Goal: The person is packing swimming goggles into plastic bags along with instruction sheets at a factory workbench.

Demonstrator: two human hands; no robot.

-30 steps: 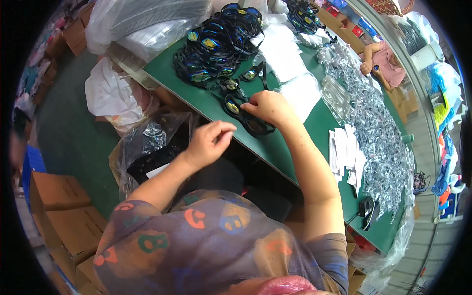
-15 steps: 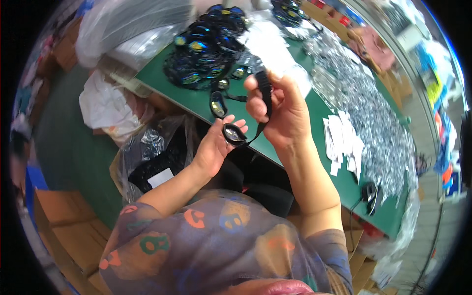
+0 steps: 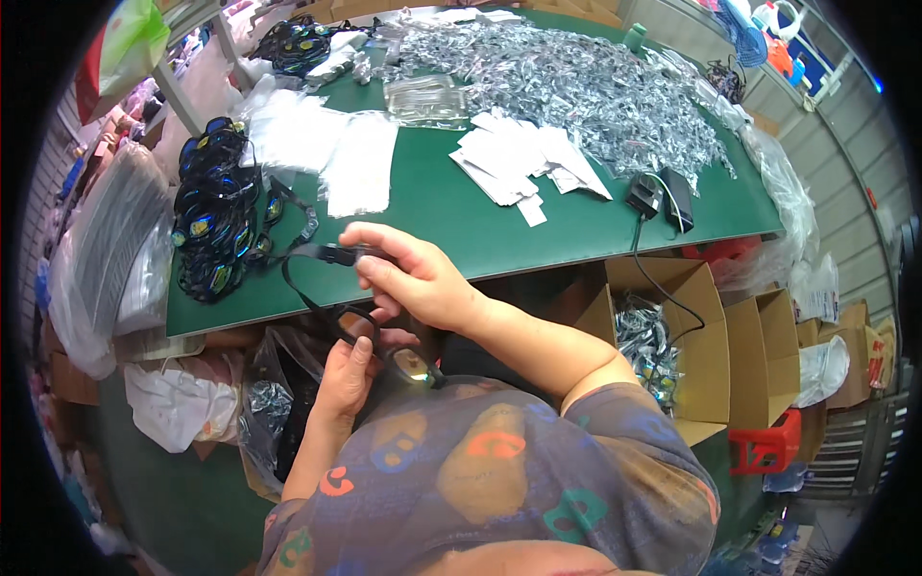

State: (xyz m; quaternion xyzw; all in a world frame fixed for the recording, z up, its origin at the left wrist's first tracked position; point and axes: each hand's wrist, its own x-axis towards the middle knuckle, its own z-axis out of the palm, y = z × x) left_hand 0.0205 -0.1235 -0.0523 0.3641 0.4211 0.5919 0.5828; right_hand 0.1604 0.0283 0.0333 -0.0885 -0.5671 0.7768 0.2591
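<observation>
A pair of black swimming goggles (image 3: 414, 364) with shiny lenses is in my hands, just in front of the table's near edge. My left hand (image 3: 344, 377) is closed on the goggles, its thumb against one lens. The other lens lies to the right, close to my shirt. My right hand (image 3: 420, 280) is closed on the goggles' black strap (image 3: 305, 252), gripping it near a dark buckle. The strap loops out to the left, over the table edge. Some right-hand fingers are partly hidden behind the goggles.
Many dark goggles (image 3: 213, 216) are heaped on the green table (image 3: 423, 206) at left. White sheets (image 3: 360, 163), white paper slips (image 3: 523, 158) and a wide pile of clear plastic pieces (image 3: 567, 91) lie beyond. A cabled black device (image 3: 644, 195) sits right, above an open cardboard box (image 3: 706, 326).
My view has swung to the right. Both hands and the goggles are lower, nearer my body. The strap, earlier raised upright in my right hand, now stretches leftward.
</observation>
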